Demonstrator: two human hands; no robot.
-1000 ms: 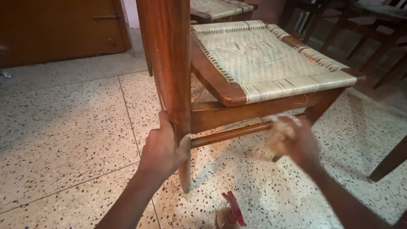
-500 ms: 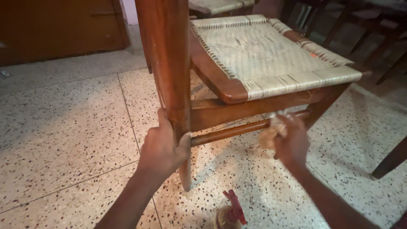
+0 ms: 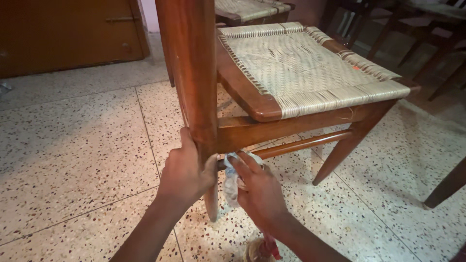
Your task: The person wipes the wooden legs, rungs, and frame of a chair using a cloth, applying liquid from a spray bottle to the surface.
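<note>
One brown wooden chair with a woven cane seat point(image 3: 310, 68) stands on the speckled terrazzo floor point(image 3: 73, 155). The left hand point(image 3: 187, 170) is clamped round its rear leg point(image 3: 196, 97), while the right hand point(image 3: 259, 191) is closed on one pale crumpled rag point(image 3: 232, 182), pressed against the round lower rung point(image 3: 301, 144) right beside that leg. One red-topped bottle point(image 3: 262, 250) sits on the floor below.

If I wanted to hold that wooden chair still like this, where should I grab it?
Probably the back leg, low down, coming from the side facing the camera. The left hand already wraps it there, just where the round rung joins. The leg is thick and upright, so fingers can close around it. The woven seat is flat and wide, harder to grip. The right hand presses a cloth on the rung.
</note>
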